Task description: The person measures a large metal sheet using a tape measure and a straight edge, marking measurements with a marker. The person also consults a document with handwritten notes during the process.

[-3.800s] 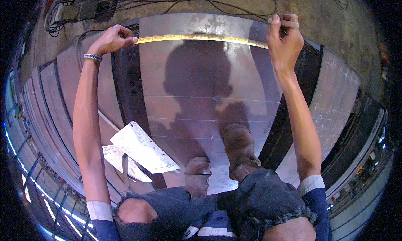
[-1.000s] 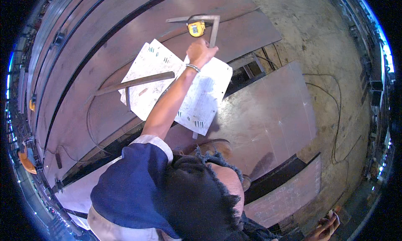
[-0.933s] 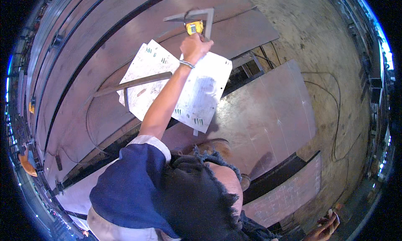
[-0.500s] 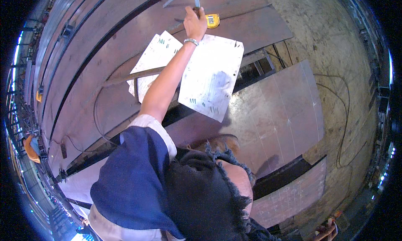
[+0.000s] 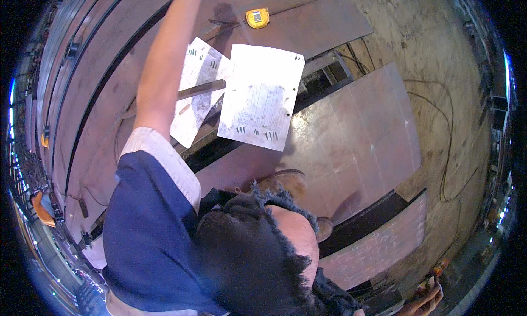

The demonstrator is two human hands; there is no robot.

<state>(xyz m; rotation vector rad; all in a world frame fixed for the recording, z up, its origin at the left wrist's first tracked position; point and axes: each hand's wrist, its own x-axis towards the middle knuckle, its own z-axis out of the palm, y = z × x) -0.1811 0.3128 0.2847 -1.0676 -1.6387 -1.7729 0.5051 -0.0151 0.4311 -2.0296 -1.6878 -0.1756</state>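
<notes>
My left forearm (image 5: 162, 63) stretches up past the top edge, so my left hand is out of view. Nearest to it in view is a yellow tape measure (image 5: 257, 18), lying on a brown steel plate (image 5: 318, 28). Below that lies a white marked sheet (image 5: 262, 99) beside a second white sheet (image 5: 189, 124), which has a narrow bar (image 5: 204, 89) across it. At the lower right my right hand (image 5: 429, 300) has its fingers curled around something small; blur and the dark rim hide what it is.
Another large steel plate (image 5: 357, 140) lies to the right, with dark gaps between plates. A thin cable (image 5: 451, 129) curves over the worn floor (image 5: 428, 47). My shoe (image 5: 290, 183) rests on a plate near the middle. Long curved steel edges run along the left.
My left hand, earlier on a thin grey metal strip beside the tape measure, has gone out past the top edge; the strip is out of view too. The whole view has shifted slightly.
</notes>
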